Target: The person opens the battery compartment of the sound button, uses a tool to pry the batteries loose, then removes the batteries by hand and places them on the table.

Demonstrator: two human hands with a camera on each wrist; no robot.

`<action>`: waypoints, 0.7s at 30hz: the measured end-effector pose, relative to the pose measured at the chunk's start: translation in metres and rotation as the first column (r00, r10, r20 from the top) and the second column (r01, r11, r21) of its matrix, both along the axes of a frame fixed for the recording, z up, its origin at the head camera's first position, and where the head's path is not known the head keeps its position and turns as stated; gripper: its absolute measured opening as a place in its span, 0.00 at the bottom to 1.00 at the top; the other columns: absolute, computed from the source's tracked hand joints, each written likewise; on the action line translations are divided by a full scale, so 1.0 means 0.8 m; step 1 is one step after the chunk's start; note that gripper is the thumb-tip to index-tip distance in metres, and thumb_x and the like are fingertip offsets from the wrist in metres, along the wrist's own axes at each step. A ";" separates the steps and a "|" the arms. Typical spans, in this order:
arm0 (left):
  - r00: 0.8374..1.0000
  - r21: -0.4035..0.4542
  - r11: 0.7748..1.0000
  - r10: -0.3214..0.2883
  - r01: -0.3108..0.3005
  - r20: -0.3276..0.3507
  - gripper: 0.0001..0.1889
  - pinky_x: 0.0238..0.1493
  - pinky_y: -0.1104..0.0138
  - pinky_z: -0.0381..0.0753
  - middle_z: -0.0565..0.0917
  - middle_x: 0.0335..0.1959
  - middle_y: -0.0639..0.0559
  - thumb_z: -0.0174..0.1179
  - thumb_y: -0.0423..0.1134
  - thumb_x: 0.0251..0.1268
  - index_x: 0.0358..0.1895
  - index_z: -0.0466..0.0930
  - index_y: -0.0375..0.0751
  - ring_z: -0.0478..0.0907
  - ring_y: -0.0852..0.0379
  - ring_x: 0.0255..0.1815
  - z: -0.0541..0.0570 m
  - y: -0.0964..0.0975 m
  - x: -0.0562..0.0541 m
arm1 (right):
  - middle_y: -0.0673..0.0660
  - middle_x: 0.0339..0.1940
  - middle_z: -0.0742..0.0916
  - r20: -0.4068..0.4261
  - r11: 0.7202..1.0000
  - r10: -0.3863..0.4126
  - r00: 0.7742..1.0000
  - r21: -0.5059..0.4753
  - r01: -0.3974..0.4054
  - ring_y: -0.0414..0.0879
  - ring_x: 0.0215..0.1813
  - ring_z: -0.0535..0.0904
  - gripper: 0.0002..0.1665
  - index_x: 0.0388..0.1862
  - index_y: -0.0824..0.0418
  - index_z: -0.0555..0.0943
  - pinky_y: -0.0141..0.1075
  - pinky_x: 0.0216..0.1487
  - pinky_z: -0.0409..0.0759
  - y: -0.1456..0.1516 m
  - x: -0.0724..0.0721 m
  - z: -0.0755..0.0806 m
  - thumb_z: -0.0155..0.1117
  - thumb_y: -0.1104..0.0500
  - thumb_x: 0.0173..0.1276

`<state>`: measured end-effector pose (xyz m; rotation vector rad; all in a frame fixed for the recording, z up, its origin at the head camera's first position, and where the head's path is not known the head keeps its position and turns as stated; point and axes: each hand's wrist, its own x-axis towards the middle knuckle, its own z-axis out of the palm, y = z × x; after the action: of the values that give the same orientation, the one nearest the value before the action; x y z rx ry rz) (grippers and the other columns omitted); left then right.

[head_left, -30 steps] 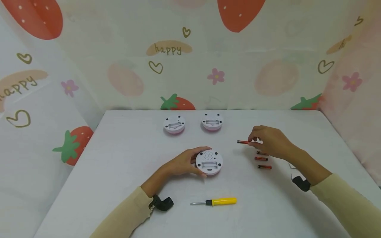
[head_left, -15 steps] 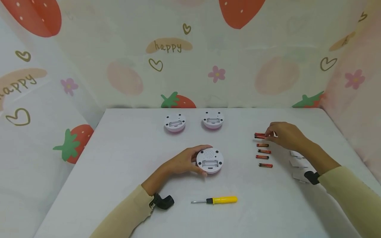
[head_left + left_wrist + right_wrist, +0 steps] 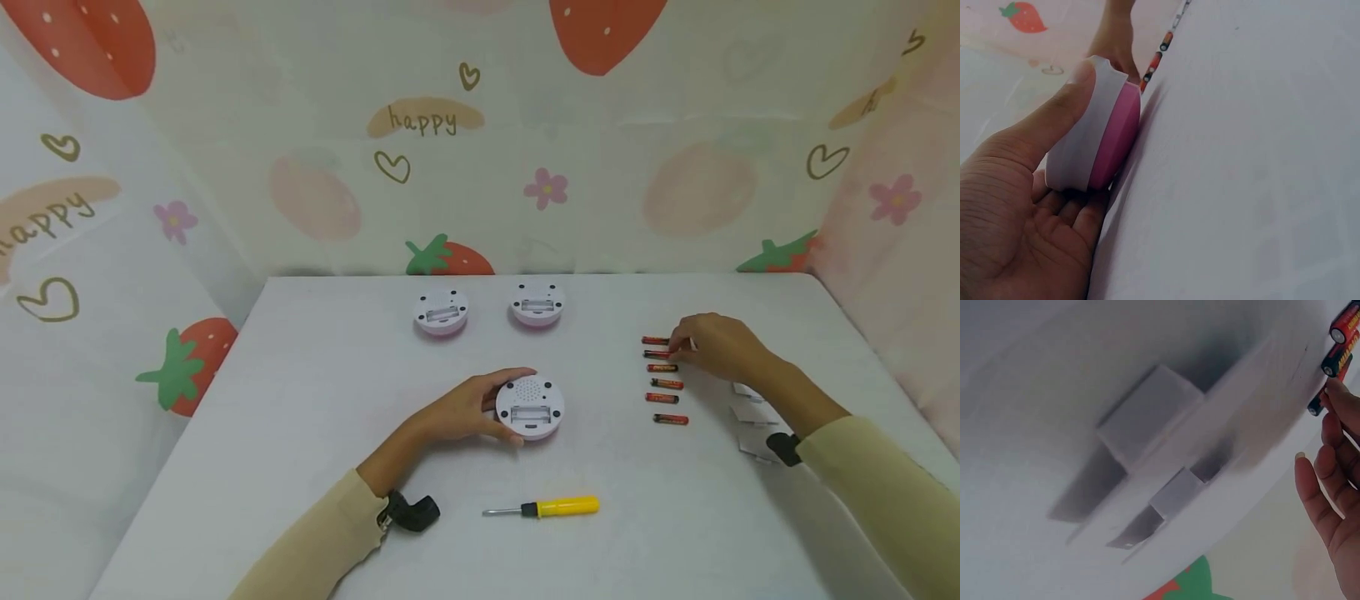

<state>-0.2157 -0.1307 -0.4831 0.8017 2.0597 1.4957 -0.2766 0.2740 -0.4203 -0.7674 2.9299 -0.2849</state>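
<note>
My left hand [image 3: 465,410] grips a round white-and-pink device [image 3: 529,387] by its left side, thumb at the near edge. Its underside faces up, showing speaker holes, dark feet and an uncovered battery slot [image 3: 530,414]. In the left wrist view the thumb lies on the white shell [image 3: 1075,144], with the pink half beneath. Over at the right, my right hand [image 3: 720,343] pinches the end of a red-and-black battery [image 3: 656,355], second from the back of a column of several. The farthest battery [image 3: 654,340] lies just behind it. The right wrist view shows the pinched battery [image 3: 1315,405] partly hidden by fingers.
Two similar devices [image 3: 441,313] [image 3: 537,306] lie upside down near the back edge. A yellow-handled screwdriver [image 3: 566,506] lies in front. Several small white covers [image 3: 753,412] sit under the right forearm. A patterned cloth [image 3: 600,133] hangs behind the white table [image 3: 337,333].
My right hand has moved right from holding a battery out to the left, into the column's back end. In the last half second the pinched battery shifted slightly nearer. The left hand stays put.
</note>
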 end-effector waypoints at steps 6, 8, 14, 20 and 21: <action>1.000 0.000 1.000 0.000 0.000 -0.001 0.50 0.69 0.68 0.70 0.69 0.74 0.57 0.80 0.36 0.50 0.78 0.63 0.54 0.70 0.59 0.69 0.001 0.000 0.001 | 0.53 0.40 0.89 0.001 1.000 -0.009 1.000 0.005 0.009 0.47 0.37 0.78 0.06 0.38 0.55 0.90 0.43 0.37 0.79 0.000 -0.003 -0.006 0.76 0.64 0.62; 1.000 -0.008 1.000 0.001 -0.001 -0.009 0.50 0.70 0.69 0.70 0.69 0.74 0.57 0.80 0.36 0.51 0.78 0.62 0.55 0.70 0.60 0.69 0.001 -0.001 0.002 | 0.54 0.41 0.90 -0.002 1.000 -0.008 1.000 0.006 0.008 0.48 0.38 0.78 0.06 0.39 0.55 0.90 0.44 0.38 0.80 0.000 -0.004 -0.006 0.75 0.63 0.63; 0.999 -0.027 1.000 -0.003 0.002 -0.033 0.51 0.70 0.70 0.68 0.67 0.75 0.58 0.80 0.36 0.51 0.79 0.62 0.53 0.69 0.62 0.70 0.004 0.000 0.001 | 0.55 0.42 0.90 -0.016 1.000 0.007 1.000 0.006 -0.007 0.50 0.41 0.81 0.08 0.39 0.56 0.90 0.48 0.42 0.83 0.003 -0.005 -0.006 0.73 0.66 0.64; 0.999 -0.031 0.999 -0.007 0.005 -0.042 0.51 0.71 0.68 0.68 0.66 0.76 0.57 0.80 0.36 0.51 0.79 0.61 0.51 0.68 0.59 0.71 0.003 0.000 0.002 | 0.54 0.37 0.89 -0.035 1.000 -0.007 0.999 -0.016 0.006 0.48 0.38 0.79 0.08 0.43 0.59 0.90 0.43 0.38 0.80 0.000 0.001 -0.001 0.72 0.65 0.65; 0.999 -0.031 0.999 -0.008 0.007 -0.042 0.51 0.71 0.68 0.68 0.66 0.76 0.57 0.80 0.36 0.51 0.79 0.60 0.51 0.68 0.59 0.71 0.002 0.000 0.002 | 0.53 0.36 0.89 -0.048 0.999 -0.009 0.999 -0.032 0.008 0.47 0.36 0.79 0.08 0.43 0.60 0.90 0.42 0.36 0.79 -0.003 0.003 0.002 0.73 0.64 0.65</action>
<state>-0.2141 -0.1309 -0.4813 0.8345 2.1027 1.4511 -0.2743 0.2720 -0.4191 -0.7771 2.9811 -0.3190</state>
